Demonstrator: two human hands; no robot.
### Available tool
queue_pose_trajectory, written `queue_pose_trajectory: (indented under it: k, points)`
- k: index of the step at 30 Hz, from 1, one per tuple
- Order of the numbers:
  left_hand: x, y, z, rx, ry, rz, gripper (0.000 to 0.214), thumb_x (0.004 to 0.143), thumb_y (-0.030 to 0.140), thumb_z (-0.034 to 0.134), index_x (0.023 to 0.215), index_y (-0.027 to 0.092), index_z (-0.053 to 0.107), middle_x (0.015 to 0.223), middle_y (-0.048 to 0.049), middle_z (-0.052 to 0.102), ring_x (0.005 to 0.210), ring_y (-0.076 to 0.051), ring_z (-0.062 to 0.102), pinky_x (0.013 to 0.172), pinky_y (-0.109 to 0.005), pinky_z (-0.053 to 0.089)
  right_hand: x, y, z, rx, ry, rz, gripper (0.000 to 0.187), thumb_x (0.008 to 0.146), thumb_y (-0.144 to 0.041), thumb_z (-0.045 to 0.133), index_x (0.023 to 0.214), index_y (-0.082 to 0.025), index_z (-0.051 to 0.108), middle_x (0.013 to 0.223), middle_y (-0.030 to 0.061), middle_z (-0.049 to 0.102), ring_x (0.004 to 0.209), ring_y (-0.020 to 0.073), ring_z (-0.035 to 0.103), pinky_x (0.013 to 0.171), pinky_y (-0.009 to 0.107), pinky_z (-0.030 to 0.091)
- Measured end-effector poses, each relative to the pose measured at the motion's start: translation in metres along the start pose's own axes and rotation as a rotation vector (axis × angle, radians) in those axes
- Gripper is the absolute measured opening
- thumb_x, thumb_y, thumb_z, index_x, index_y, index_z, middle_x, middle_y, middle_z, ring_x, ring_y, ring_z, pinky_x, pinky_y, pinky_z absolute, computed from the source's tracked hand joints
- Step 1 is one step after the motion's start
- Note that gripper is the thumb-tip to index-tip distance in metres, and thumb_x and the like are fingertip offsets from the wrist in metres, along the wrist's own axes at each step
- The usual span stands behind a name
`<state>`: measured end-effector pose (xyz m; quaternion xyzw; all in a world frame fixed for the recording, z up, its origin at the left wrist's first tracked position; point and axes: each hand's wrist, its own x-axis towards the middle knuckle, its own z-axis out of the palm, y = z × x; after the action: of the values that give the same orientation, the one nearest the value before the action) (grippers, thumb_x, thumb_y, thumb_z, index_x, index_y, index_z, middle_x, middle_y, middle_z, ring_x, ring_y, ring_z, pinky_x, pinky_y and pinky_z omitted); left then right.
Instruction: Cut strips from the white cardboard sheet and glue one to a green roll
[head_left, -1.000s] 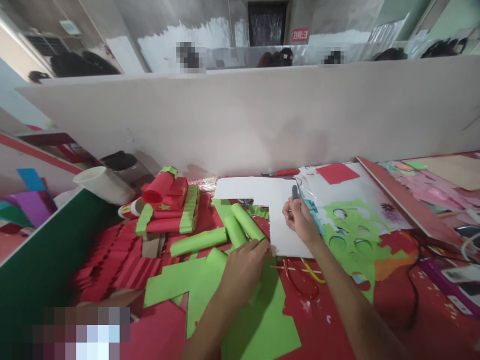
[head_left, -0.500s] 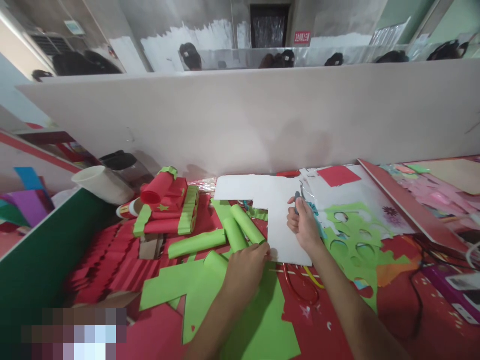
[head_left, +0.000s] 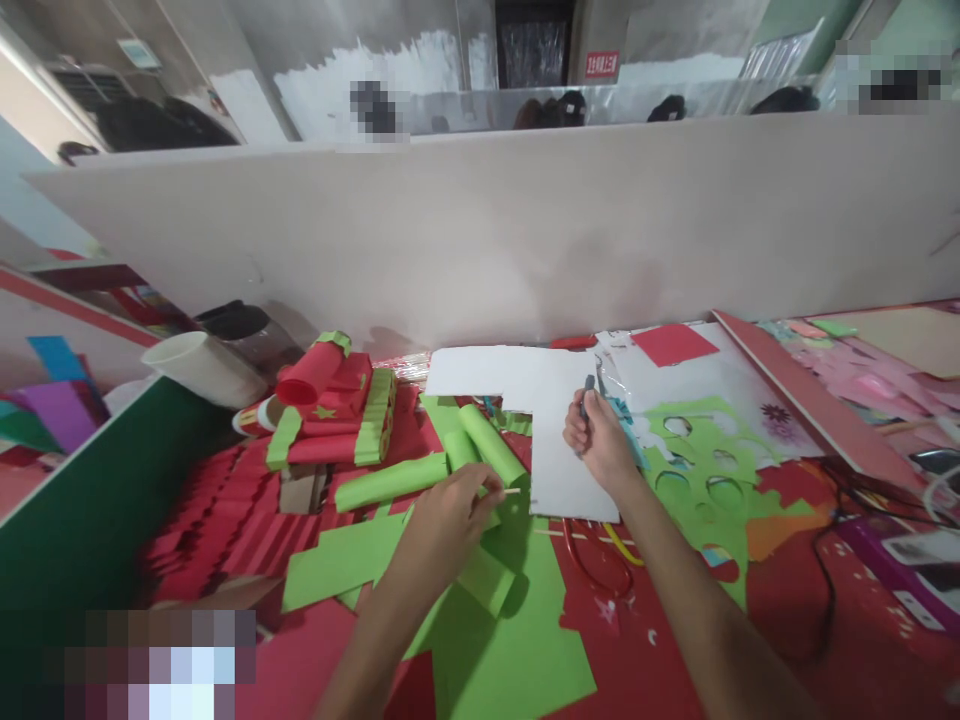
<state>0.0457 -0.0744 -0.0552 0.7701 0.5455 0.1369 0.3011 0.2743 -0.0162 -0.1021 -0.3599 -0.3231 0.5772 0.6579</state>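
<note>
Gripping a tool (head_left: 589, 384) (dark grey), the right hand (head_left: 598, 436) is over the white card (head_left: 551, 450); left of the card, the left hand (head_left: 450, 508) pinches a stick (head_left: 512, 491) between its fingers, near green rolls (head_left: 491, 445).

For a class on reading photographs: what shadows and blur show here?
Head view: soft shadows on the pale panel and, near the left hand, on the green sheet; head view: red pleated paper looks blurry; head view: blocky pixels cover the lower-left corner.
</note>
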Motion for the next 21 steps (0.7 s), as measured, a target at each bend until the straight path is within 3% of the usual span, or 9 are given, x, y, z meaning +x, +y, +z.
queue_pose_trajectory:
  k: [3,8,13,21]
  points:
    - [0.010,0.013,0.013,0.002,-0.008,0.072,0.019,0.095,0.029,0.047,0.093,0.020,0.064,0.103,-0.0052,0.068,0.077,-0.017,0.064,0.068,-0.027,0.045,0.001,0.001,-0.002,0.025,0.017,-0.048,0.033,0.083,-0.050,0.068,0.084,-0.024,0.048,0.060,-0.0075,0.039,0.046,0.0071,0.032,0.041,0.017,0.031]
    - [0.020,0.026,0.032,0.077,-0.058,0.062,0.015,0.092,0.020,0.048,0.092,0.020,0.064,0.101,-0.0060,0.068,0.086,-0.020,0.064,0.069,-0.028,0.041,0.001,0.003,-0.001,-0.107,0.082,-0.091,0.035,0.084,-0.055,0.064,0.085,-0.025,0.047,0.058,-0.0109,0.024,0.041,0.0056,0.016,0.035,0.016,0.016]
    - [0.016,0.026,0.033,0.064,-0.111,0.042,0.016,0.093,0.020,0.046,0.091,0.021,0.062,0.100,-0.0047,0.071,0.086,-0.020,0.064,0.067,-0.027,0.039,0.001,0.002,0.002,-0.173,0.104,-0.115,0.036,0.085,-0.058,0.061,0.086,-0.027,0.044,0.057,-0.0114,0.027,0.039,0.0049,0.017,0.033,0.015,0.015]
    - [0.012,0.022,0.037,-0.110,-0.122,0.006,0.013,0.090,0.023,0.050,0.089,0.022,0.063,0.093,-0.0021,0.072,0.085,-0.019,0.065,0.071,-0.026,0.041,0.001,0.000,0.001,-0.084,0.016,-0.072,0.034,0.085,-0.057,0.062,0.088,-0.027,0.047,0.058,-0.0101,0.035,0.039,0.0053,0.020,0.035,0.017,0.019]
